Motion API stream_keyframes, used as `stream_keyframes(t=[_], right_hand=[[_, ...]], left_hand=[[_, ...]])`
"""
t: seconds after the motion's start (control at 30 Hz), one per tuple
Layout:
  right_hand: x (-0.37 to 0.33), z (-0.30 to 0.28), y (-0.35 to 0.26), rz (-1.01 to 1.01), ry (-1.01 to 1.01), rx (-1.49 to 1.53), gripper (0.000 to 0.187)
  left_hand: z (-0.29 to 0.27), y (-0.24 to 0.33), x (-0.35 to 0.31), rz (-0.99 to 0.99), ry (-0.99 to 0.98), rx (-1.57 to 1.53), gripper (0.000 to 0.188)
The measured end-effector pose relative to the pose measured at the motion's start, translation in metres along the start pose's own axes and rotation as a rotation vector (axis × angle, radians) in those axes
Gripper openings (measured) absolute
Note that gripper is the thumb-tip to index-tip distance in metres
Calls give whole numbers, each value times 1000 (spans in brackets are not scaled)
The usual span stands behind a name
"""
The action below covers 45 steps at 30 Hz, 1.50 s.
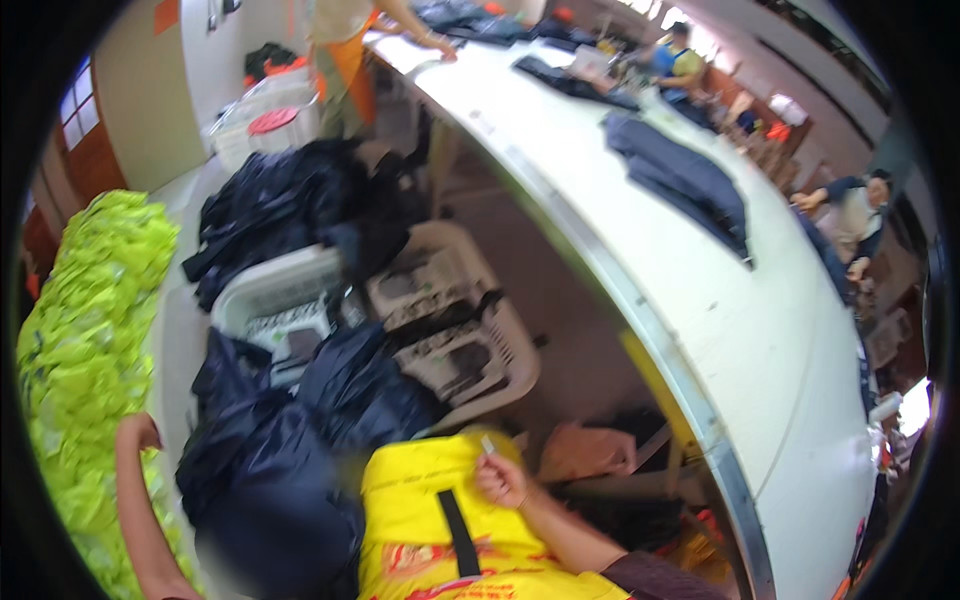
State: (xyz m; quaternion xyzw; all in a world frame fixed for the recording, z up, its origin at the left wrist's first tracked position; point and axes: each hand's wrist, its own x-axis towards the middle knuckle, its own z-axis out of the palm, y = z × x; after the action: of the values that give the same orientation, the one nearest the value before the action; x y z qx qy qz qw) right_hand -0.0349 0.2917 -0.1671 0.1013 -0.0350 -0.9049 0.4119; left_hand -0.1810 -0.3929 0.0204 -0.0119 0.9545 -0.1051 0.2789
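Note:
At the left, my left hand [140,430] reaches to the edge of a long heap of lime-yellow garments [95,300]. Its fingers are bent and partly turned away, so whether they grip the fabric does not show. My right hand [503,482] is closed in front of the yellow printed apron [410,500] with a black strip down its middle. A small silvery piece [487,444] sticks up from its fingers; its kind is too small to make out. Dark navy garments [290,410] lie between my hands, partly over a white plastic basket [235,300].
A second pale basket [515,350] holds plastic-wrapped packs. A long white table [640,270] with a metal edge runs along the right, with dark folded garments [680,180] on it. Another person's hand [440,48] rests at its far end; more people work beyond.

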Motion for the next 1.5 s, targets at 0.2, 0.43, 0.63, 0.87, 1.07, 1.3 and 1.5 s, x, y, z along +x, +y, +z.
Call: stream_keyframes(t=[0.2, 0.43, 0.63, 0.87, 1.07, 1.3, 1.5], right_hand=[[-12, 6, -6, -89, -2, 51, 23], [-7, 17, 3, -68, 67, 61, 23], [5, 14, 0, -57, 38, 70, 23], [20, 23, 7, -41, 131, -54, 22], [21, 7, -1, -215, 296, -135, 17], [90, 58, -30, -677, 414, -266, 23], [146, 127, -28, -768, 444, -802, 35]], left_hand=[[-147, 269, 84, 98, 573, -747, 24], [23, 336, 204, -306, 449, -708, 56], [69, 303, 228, 120, 462, -801, 40], [54, 323, 195, 212, 673, -906, 33], [39, 307, 97, 513, 163, -1803, 25], [71, 307, 9, 504, 170, -1696, 27], [54, 323, 6, 769, 557, -982, 19]])
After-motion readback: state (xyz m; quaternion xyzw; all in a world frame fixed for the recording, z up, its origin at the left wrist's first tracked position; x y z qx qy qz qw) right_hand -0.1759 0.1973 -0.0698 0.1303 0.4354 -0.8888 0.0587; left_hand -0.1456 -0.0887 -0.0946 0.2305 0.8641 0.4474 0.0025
